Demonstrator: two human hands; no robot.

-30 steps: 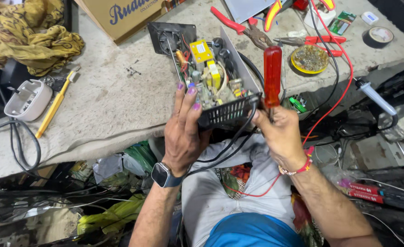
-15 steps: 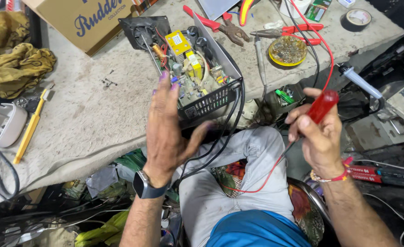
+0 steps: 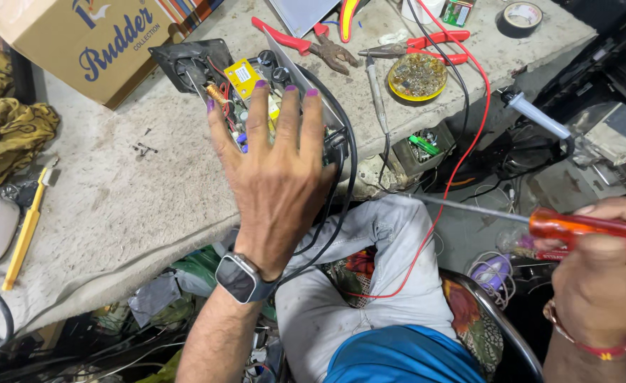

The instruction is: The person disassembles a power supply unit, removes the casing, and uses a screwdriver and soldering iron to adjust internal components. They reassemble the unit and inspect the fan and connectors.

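Two hands: both busy
left hand (image 3: 274, 177): fingers spread flat over open grey metal power-supply box with circuit board (image 3: 256, 85), on bench edge
right hand (image 3: 600, 284): fist closed round red-handled screwdriver (image 3: 575, 228), well right of box

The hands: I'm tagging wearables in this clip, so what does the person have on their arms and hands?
The left hand has purple-painted nails and a dark smartwatch with a grey band at the wrist. The right hand wears a thin red thread bracelet with a small yellow bead. Both forearms are bare, no sleeves.
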